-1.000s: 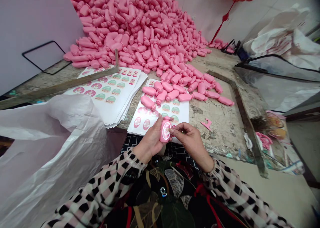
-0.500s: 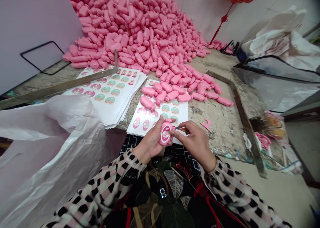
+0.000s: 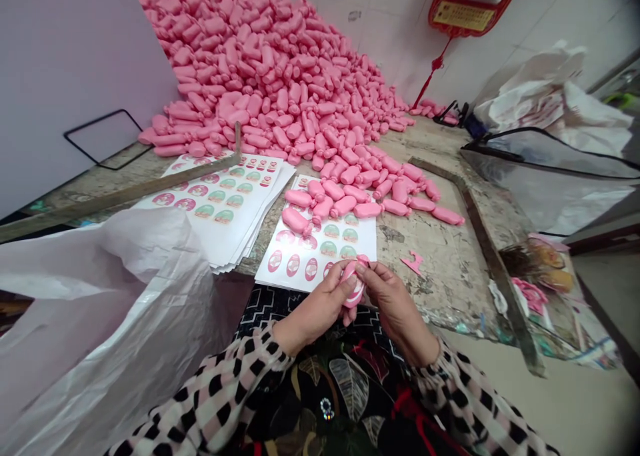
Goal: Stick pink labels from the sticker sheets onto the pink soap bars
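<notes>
A small pink plastic bottle (image 3: 356, 295) with an oval label on its front is tilted between my hands, close to my lap. My left hand (image 3: 315, 309) is wrapped round its body, with the thumb pressed on the label side. The fingers of my right hand (image 3: 397, 306) pinch the bottle's neck end; fingertips partly cover the neck. Just beyond my hands lies a sticker sheet (image 3: 300, 284) with rows of pink and green oval labels. Several loose pink bottles (image 3: 296, 221) rest on its far part. A flat pink plastic piece (image 3: 413, 263) lies right of the sheet.
A big heap of pink bottles (image 3: 260, 69) covers the back of the table. A stack of sticker sheets (image 3: 240, 239) lies at left under a wooden strip (image 3: 125, 193). Another strip (image 3: 483, 239) edges the right side. A white plastic bag (image 3: 150, 263) hangs at front left.
My right hand has moved from the label's side to the bottle's neck end. Both hands have shifted slightly right with the bottle, now more tilted. The camera view has tipped up a little.
</notes>
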